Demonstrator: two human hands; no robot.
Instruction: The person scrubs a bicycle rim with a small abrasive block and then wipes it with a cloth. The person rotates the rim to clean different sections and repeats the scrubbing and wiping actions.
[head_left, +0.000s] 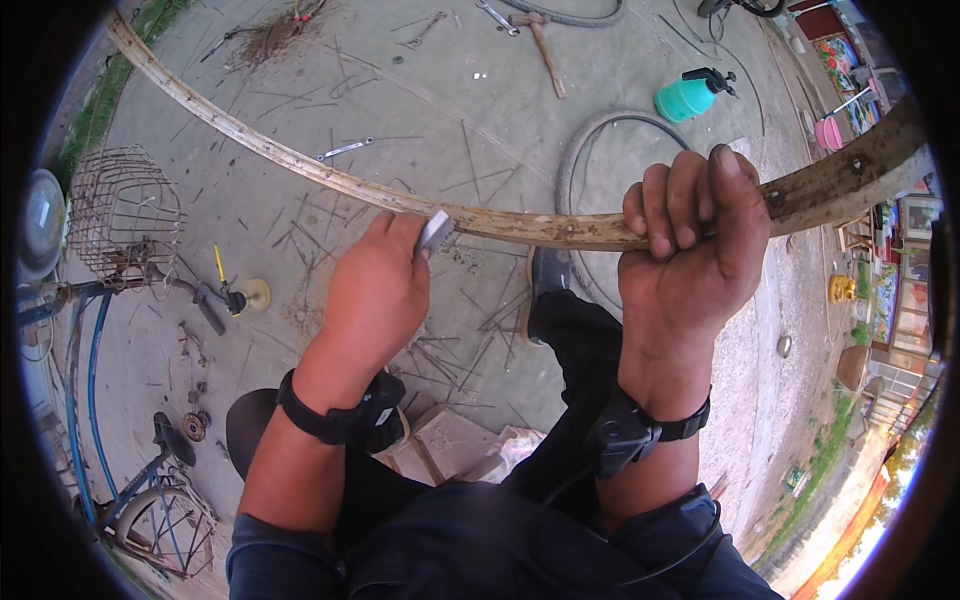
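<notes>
A bare, rusty bicycle wheel rim (551, 227), with spoke holes along it, arcs across the view in front of me. My right hand (686, 225) is wrapped around the rim, fingers curled over it and the thumb up. Between the fingers and thumb of my left hand (379, 285) is a small grey block (436, 231), held against the rim; its material cannot be made out. Part of the block is hidden by the hand. Below the rim, many loose spokes (446, 364) are scattered over the concrete floor.
A hammer (546, 56), a combination wrench (345, 148) and a bicycle tyre (574, 161) lie on the floor. A green pump sprayer (686, 97) stands at the upper right. On the left are a blue bicycle frame (94, 390) and a wire basket (124, 210).
</notes>
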